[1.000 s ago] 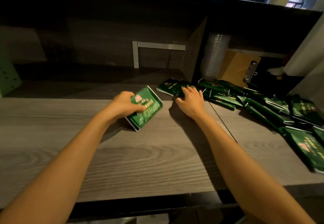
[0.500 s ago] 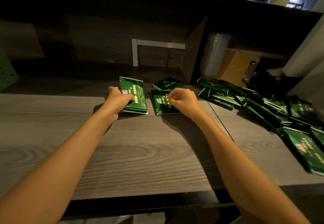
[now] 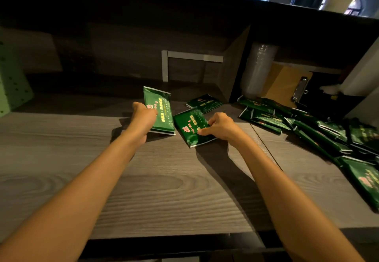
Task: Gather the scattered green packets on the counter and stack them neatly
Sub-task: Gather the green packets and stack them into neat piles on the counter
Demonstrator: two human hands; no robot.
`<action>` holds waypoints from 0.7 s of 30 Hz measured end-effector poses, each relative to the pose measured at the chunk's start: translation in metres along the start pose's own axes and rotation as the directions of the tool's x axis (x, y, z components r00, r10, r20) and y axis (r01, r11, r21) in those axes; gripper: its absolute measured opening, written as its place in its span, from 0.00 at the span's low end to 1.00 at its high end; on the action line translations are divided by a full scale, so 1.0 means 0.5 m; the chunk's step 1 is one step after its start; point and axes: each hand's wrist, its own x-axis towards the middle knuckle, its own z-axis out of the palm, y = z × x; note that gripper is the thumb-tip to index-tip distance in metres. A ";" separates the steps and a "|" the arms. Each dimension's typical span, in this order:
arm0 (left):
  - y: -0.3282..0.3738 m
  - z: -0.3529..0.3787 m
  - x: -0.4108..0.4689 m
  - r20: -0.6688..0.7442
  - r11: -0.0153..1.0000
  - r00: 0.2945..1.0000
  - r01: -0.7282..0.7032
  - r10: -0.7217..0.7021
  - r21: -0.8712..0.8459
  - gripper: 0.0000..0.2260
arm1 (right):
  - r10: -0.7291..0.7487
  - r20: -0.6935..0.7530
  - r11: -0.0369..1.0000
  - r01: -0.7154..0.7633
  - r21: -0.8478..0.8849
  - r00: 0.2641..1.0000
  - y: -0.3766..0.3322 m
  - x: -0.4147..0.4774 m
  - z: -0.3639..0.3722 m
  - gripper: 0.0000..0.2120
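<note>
Right packet (image 3: 189,126) tilted since prior frame; right hand (image 3: 220,127) pinched its edge. Left hand (image 3: 143,116) gripped left packet (image 3: 162,114) on counter (image 3: 143,179). Judged light, slick, floppy: hold by long edges.

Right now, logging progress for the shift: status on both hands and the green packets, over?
Left hand grips left packet. Right hand pinches right packet, not yet stacked. Loose packet behind, scattered pile at right.
</note>
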 end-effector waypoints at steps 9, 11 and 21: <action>-0.001 0.013 -0.007 0.040 0.993 0.998 0.045 -0.041 -0.105 0.14 | 0.064 -0.144 0.678 0.063 0.733 0.988 -0.023 -0.007 0.016 0.10; -0.002 0.018 -0.006 0.062 0.990 0.998 0.038 -0.029 -0.135 0.13 | -0.002 -0.055 0.597 0.045 0.801 0.999 -0.036 -0.016 0.031 0.14; -0.011 0.028 -0.006 0.174 0.991 0.985 0.027 -0.004 -0.129 0.21 | -0.234 -0.191 0.948 0.267 0.171 0.953 -0.054 -0.012 0.084 0.15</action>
